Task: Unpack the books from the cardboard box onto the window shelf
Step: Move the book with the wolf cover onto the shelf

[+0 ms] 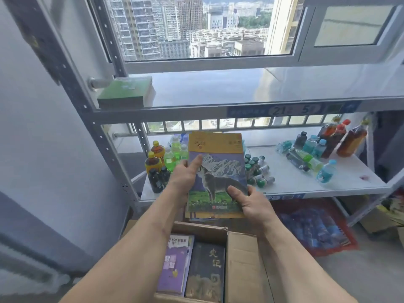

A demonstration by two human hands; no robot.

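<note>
I hold a small stack of thin books (218,171) in front of me, above the open cardboard box (242,265). The top cover shows a grey wolf under a yellow band. My left hand (184,177) grips the stack's left edge, thumb on the cover. My right hand (249,200) holds its lower right corner. A purple book (175,263) and a dark book (206,274) stand inside the box. On the top window shelf (218,88) a green pile of books (125,91) lies at the left end.
The lower shelf (306,182) carries many drink bottles: tea and green ones (161,160) at the left, small dark vials (256,171) in the middle, more at the right (328,147). A grey shelf post (72,84) rises at left. Packs of bottles (314,228) lie on the floor.
</note>
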